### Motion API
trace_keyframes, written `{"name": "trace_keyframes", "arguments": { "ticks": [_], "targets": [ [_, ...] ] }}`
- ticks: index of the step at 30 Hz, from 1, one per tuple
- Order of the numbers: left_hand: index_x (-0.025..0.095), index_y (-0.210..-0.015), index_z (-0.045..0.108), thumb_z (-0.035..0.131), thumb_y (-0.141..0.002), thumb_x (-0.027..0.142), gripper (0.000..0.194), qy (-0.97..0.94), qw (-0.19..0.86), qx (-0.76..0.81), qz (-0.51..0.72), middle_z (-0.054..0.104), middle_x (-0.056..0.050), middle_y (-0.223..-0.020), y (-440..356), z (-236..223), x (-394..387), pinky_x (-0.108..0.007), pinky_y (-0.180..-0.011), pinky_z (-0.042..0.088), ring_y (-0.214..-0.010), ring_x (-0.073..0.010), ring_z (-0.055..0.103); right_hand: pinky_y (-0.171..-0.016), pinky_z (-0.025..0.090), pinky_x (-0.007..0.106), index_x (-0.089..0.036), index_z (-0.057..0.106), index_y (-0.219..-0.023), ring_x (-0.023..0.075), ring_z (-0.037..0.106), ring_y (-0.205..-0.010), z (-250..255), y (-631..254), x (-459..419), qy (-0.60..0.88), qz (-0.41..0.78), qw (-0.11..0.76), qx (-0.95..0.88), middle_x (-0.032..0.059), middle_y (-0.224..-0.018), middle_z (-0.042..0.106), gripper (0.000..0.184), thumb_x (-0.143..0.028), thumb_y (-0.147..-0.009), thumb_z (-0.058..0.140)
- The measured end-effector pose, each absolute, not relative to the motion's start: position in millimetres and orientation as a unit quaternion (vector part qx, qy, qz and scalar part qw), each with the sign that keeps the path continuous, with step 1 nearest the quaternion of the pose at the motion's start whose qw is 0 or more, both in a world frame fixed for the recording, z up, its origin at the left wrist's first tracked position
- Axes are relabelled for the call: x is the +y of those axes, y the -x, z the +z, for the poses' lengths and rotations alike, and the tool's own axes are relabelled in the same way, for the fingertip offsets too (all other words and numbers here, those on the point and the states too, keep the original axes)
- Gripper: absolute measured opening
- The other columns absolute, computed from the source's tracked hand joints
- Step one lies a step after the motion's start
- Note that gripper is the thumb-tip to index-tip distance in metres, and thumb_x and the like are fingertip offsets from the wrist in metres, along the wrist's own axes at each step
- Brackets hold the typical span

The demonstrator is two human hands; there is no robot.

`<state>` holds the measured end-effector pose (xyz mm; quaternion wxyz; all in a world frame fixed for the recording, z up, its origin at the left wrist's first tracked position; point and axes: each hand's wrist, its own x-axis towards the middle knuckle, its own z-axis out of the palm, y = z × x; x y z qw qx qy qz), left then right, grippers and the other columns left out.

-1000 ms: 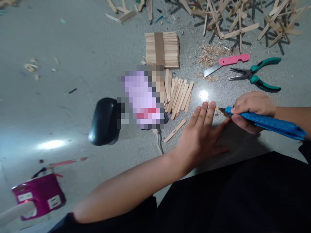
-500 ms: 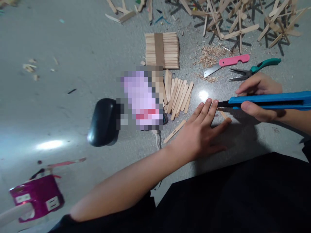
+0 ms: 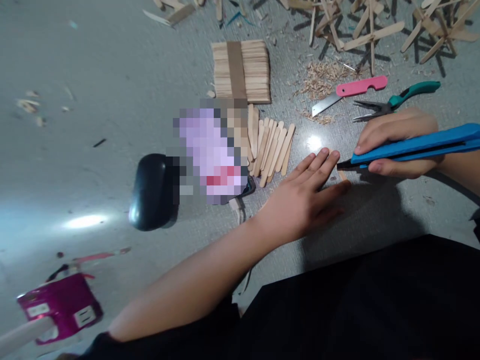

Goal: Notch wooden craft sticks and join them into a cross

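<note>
My left hand (image 3: pixel 303 200) lies palm down on the table, its fingers stretched out over a craft stick (image 3: pixel 342 175). Most of that stick is hidden under the fingers. Wrapped round a blue utility knife (image 3: pixel 420 142), my right hand (image 3: pixel 399 125) holds the tool tilted low. The dark blade end reaches down beside my left index fingertip, close to the stick; whether it touches the wood I cannot tell. Left of my left hand, several loose craft sticks (image 3: pixel 275 150) lie fanned out.
Beyond the hands lie a pink folding saw (image 3: pixel 362 86), green-handled pliers (image 3: pixel 412 92) and wood shavings (image 3: pixel 322 77). A banded stick bundle (image 3: pixel 257 70) lies behind a blurred phone-like object (image 3: pixel 210 150). Also there are a black mouse (image 3: pixel 152 190), a purple power strip (image 3: pixel 62 310) and stick assemblies (image 3: pixel 371 37).
My right hand has turned and closed more fully round the utility knife, whose back end is raised. My left hand still presses flat in nearly the same place. The camera view has shifted slightly.
</note>
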<state>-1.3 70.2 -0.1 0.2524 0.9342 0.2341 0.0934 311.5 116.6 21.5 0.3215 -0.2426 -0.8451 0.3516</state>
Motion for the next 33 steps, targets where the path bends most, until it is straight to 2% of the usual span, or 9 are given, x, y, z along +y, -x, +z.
{"name": "trace_keyframes", "arguments": {
  "ticks": [3, 9, 14, 17, 22, 24, 28, 30, 33],
  "targets": [
    [0.021, -0.155, 0.075, 0.073, -0.113, 0.036, 0.044, -0.934, 0.252, 0.235, 0.098, 0.040, -0.023, -0.190, 0.9, -0.3, 69.7, -0.068, -0.144, 0.038, -0.180, -0.0418, 0.034, -0.082, 0.065, 0.027, -0.023, 0.083, -0.113, 0.0162, 0.084, -0.091, 23.0, -310.3, 116.2, 0.247, 0.338, 0.328, -0.847, 0.0056, -0.102, 0.087, 0.018, -0.036, -0.102, 0.086],
    [0.020, -0.153, 0.076, 0.072, -0.114, 0.035, 0.042, -0.932, 0.257, 0.234, 0.102, 0.040, -0.025, -0.189, 0.3, 0.2, 69.9, -0.070, -0.143, 0.040, -0.179, -0.0442, 0.035, -0.077, 0.069, 0.039, -0.030, 0.083, -0.101, 0.0237, 0.082, -0.082, 22.6, -313.5, 119.7, 0.307, 0.361, 0.301, -0.827, 0.0050, -0.098, 0.088, 0.021, -0.046, -0.094, 0.093],
    [0.021, -0.153, 0.076, 0.073, -0.113, 0.034, 0.042, -0.931, 0.259, 0.237, 0.100, 0.040, -0.024, -0.189, 0.0, -0.1, 69.5, -0.069, -0.143, 0.039, -0.180, -0.0428, 0.034, -0.080, 0.068, 0.032, -0.030, 0.083, -0.108, 0.0190, 0.082, -0.084, 24.5, -315.4, 122.9, 0.257, 0.358, 0.306, -0.844, 0.0025, -0.104, 0.087, 0.018, -0.035, -0.095, 0.095],
    [0.023, -0.154, 0.075, 0.074, -0.112, 0.034, 0.043, -0.931, 0.256, 0.239, 0.100, 0.040, -0.021, -0.190, 0.1, -1.3, 69.0, -0.068, -0.144, 0.039, -0.180, -0.0414, 0.033, -0.082, 0.067, 0.030, -0.030, 0.082, -0.109, 0.0182, 0.082, -0.089, 26.6, -314.2, 122.5, 0.235, 0.369, 0.308, -0.845, 0.0016, -0.105, 0.086, 0.014, -0.031, -0.098, 0.091],
    [0.021, -0.151, 0.077, 0.073, -0.113, 0.036, 0.041, -0.932, 0.251, 0.240, 0.106, 0.041, -0.022, -0.189, -0.7, -1.3, 68.7, -0.067, -0.144, 0.039, -0.180, -0.0411, 0.035, -0.084, 0.066, 0.029, -0.028, 0.078, -0.110, 0.0166, 0.081, -0.094, 29.7, -310.4, 118.6, 0.220, 0.390, 0.300, -0.842, 0.0026, -0.109, 0.082, 0.008, -0.026, -0.103, 0.082],
    [0.020, -0.150, 0.078, 0.071, -0.114, 0.038, 0.040, -0.932, 0.250, 0.242, 0.105, 0.043, -0.023, -0.188, -1.6, -0.2, 68.8, -0.067, -0.144, 0.040, -0.179, -0.0416, 0.036, -0.083, 0.065, 0.027, -0.028, 0.077, -0.111, 0.0155, 0.081, -0.094, 30.3, -309.4, 117.8, 0.213, 0.382, 0.303, -0.846, 0.0028, -0.109, 0.081, 0.006, -0.033, -0.107, 0.079],
    [0.020, -0.144, 0.081, 0.070, -0.115, 0.038, 0.036, -0.932, 0.248, 0.249, 0.093, 0.043, -0.022, -0.188, -3.3, 0.9, 68.9, -0.065, -0.144, 0.039, -0.179, -0.0409, 0.038, -0.087, 0.066, 0.029, -0.025, 0.075, -0.114, 0.0162, 0.083, -0.103, 31.0, -306.5, 116.9, 0.197, 0.359, 0.293, -0.864, 0.0057, -0.111, 0.082, 0.045, -0.065, -0.119, 0.055],
    [0.022, -0.144, 0.081, 0.071, -0.115, 0.038, 0.035, -0.932, 0.245, 0.252, 0.091, 0.043, -0.020, -0.189, -3.8, -0.1, 68.7, -0.064, -0.145, 0.038, -0.179, -0.0400, 0.038, -0.087, 0.066, 0.029, -0.025, 0.074, -0.113, 0.0159, 0.084, -0.103, 30.9, -303.6, 115.6, 0.202, 0.345, 0.301, -0.866, 0.0060, -0.110, 0.083, 0.041, -0.060, -0.120, 0.054],
    [0.024, -0.145, 0.081, 0.070, -0.115, 0.041, 0.036, -0.931, 0.244, 0.255, 0.087, 0.042, -0.017, -0.190, -3.7, -2.2, 68.1, -0.062, -0.147, 0.036, -0.180, -0.0388, 0.036, -0.078, 0.067, 0.028, -0.027, 0.074, -0.106, 0.0158, 0.084, -0.093, 30.8, -297.9, 113.2, 0.223, 0.310, 0.316, -0.869, 0.0032, -0.102, 0.085, 0.017, -0.037, -0.115, 0.063]
  ]
}}
